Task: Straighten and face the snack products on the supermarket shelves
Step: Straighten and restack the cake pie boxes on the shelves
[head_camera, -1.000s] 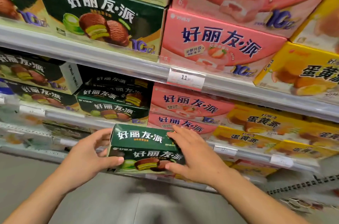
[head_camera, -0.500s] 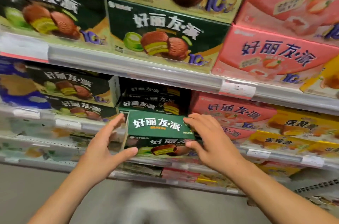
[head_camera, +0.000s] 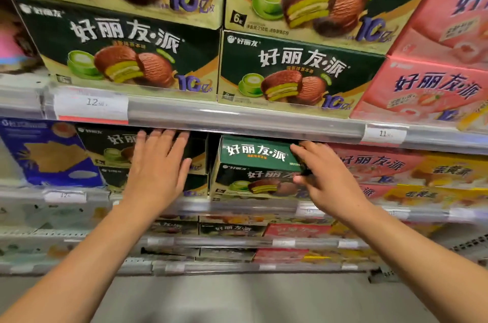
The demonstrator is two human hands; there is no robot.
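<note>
Head camera faces forward, close to the shelves [head_camera: 237,121], tilted slightly downward.

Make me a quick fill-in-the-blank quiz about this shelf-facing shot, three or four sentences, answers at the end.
1. The right hand grips the right end of a ____ green pie box.
2. The left hand is spread flat with fingers straight, holding ____.
3. Right of the box that is gripped, on the same shelf, lie ____ pie boxes.
4. The price tag on the upper shelf rail, above the left hand, starts with the number ____.

Missing words: dark; nothing; pink; 12
</note>
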